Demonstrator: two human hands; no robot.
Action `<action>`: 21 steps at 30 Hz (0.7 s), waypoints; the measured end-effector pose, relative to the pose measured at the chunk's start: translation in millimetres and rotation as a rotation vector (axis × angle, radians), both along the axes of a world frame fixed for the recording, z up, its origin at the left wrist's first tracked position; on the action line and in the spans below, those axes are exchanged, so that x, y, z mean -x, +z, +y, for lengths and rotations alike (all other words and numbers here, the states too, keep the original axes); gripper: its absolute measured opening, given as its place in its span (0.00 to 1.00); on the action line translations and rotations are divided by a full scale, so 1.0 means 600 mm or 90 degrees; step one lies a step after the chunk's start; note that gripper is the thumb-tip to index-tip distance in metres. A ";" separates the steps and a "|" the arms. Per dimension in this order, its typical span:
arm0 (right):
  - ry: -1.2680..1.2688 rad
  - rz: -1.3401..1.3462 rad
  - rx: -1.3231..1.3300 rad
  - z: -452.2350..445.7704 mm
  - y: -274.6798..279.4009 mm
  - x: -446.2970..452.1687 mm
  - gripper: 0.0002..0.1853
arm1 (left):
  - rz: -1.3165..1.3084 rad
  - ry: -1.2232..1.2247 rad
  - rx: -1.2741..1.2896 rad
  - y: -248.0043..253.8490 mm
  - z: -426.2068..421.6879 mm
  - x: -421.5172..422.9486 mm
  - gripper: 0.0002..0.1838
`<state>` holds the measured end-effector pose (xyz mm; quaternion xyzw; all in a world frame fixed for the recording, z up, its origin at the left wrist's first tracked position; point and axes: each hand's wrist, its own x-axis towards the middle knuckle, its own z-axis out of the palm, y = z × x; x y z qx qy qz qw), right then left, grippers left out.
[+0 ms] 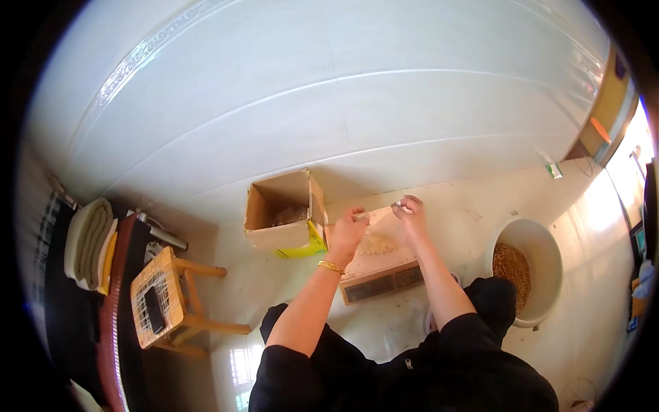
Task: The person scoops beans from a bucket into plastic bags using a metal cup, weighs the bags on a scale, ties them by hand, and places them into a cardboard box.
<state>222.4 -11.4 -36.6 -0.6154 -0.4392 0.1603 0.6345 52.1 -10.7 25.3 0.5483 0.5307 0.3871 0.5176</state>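
Both hands are raised over a low wooden box that stands on the floor in front of me. A pale heap of small pieces shows on top of it, between my forearms. My left hand, with a gold bracelet at the wrist, has its fingers curled together near the box's left side; what they hold is too small to name. My right hand is pinched at the box's far right side, with a ring on one finger. Something thin and clear seems to lie between the hands, but it is blurred.
An open cardboard box stands behind to the left. A white bucket with brown grains is at the right. A wooden stool holding a phone stands at the left, beside a folded blanket.
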 end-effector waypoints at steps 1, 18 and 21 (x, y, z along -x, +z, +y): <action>0.008 -0.001 0.002 -0.001 -0.015 -0.005 0.05 | 0.150 -0.024 -0.035 0.002 -0.003 0.002 0.15; 0.350 -0.180 0.340 -0.057 -0.052 0.041 0.14 | 0.553 -0.282 -0.389 -0.009 -0.024 -0.045 0.16; 0.328 -0.045 0.367 -0.051 -0.050 0.036 0.16 | 0.531 -0.229 -0.458 -0.049 -0.005 -0.041 0.15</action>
